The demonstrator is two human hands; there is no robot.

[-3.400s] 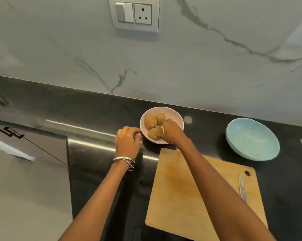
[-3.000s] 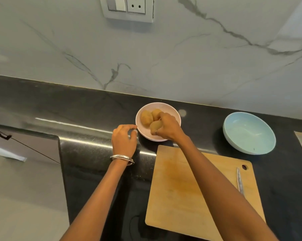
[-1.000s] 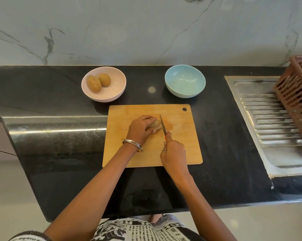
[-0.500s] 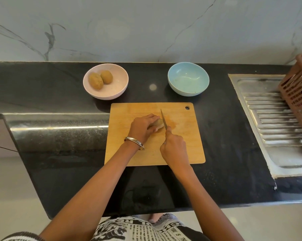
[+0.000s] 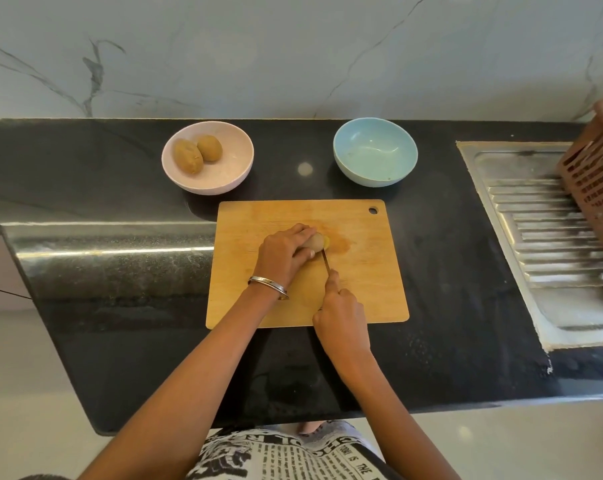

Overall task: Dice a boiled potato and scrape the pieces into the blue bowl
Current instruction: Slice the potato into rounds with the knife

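- Head view: a rectangular light wooden cutting board (image 5: 362, 271) lies on the black polished stone worktop (image 5: 466, 271), close to its front edge, with a round hanging hole at the board's far right corner.
- A brown-skinned boiled potato (image 5: 316, 241) lies near the middle of the board; pale yellow flesh shows at its right end.
- The left hand (image 5: 282, 256), with a silver metal bangle (image 5: 268, 286) on the wrist, lies over the potato with fingers curled round it, holding it down on the board.
- The right hand (image 5: 341, 315) sits near the board's front edge, fingers wrapped round the handle of a slim steel-bladed knife (image 5: 326, 263), forefinger stretched along the back of the blade.
- The blade meets the potato at its right end, just beside the left fingertips; how deep it sits cannot be told.
- A round pale blue bowl (image 5: 375, 156) stands near the worktop's back edge, beyond the board's far right corner and apart from it; no potato pieces show inside.
- A round pale pink bowl (image 5: 207, 162) stands near the back edge, beyond the board's far left corner, holding two whole brown potatoes (image 5: 198, 155) that touch each other.
- A ribbed steel sink drainboard (image 5: 549, 237) is set into the worktop's right end.
- A brown slatted plastic basket (image 5: 598, 178) stands on the drainboard at the frame's right edge.
- A white marble wall with grey veins (image 5: 258, 53) rises behind the worktop.
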